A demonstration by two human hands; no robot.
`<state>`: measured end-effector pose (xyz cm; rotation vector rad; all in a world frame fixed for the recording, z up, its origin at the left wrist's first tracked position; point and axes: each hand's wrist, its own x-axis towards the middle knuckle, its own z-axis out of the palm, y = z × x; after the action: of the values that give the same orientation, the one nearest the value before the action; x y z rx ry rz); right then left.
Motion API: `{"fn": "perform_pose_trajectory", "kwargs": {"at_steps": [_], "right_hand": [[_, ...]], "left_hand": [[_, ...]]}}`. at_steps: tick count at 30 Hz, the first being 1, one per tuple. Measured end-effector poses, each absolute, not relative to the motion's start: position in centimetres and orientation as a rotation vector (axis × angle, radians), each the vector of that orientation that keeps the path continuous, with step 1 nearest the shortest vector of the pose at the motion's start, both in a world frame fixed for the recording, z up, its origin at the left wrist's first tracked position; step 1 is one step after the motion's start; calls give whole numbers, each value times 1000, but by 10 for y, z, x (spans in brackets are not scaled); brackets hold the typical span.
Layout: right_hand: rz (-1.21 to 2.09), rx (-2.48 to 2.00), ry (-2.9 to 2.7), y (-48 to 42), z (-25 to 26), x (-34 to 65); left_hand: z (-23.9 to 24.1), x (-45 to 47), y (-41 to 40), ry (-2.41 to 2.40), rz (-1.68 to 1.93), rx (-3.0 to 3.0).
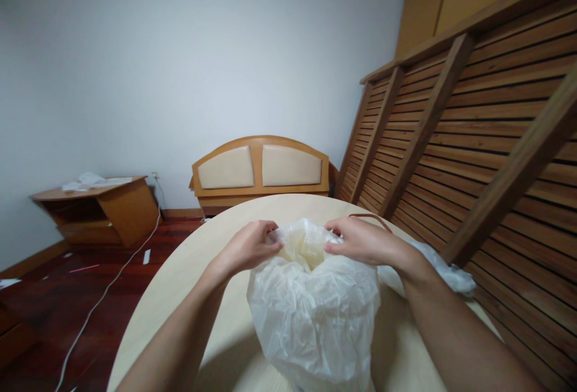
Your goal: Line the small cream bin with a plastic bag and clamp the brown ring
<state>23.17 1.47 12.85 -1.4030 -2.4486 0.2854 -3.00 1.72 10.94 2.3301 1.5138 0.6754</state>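
A bulging white translucent plastic bag [313, 314] stands on a round pale table [198, 296] right in front of me. My left hand [250, 246] pinches the bag's rim on its left side, fingers curled closed. My right hand [358, 240] grips the rim on the opposite side, fingers closed too. Between the hands the bag's mouth shows something cream-coloured [306, 246] inside. More loose plastic [444, 272] trails off to the right behind my right forearm.
A slatted wooden bed frame [473, 133] leans close along the table's right side. A bed headboard [260, 171] stands against the far wall. A low wooden cabinet [97, 208] sits at the left, with a white cable [108, 287] across the dark red floor.
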Motion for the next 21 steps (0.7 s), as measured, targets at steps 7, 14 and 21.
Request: {"fn": "perform_pose_trajectory", "kwargs": {"at_steps": [7,14,21], "right_hand": [[68,-1299,-2276,16,128,228],[-2,-1268,-2190,19,128,224],[-35,-1260,-2107,22,126,225]], "left_hand": [[120,-24,6,1625,930,2382],[118,-22,8,1738,980,2452],[112,-23,6,1590,1149,2408]]}}
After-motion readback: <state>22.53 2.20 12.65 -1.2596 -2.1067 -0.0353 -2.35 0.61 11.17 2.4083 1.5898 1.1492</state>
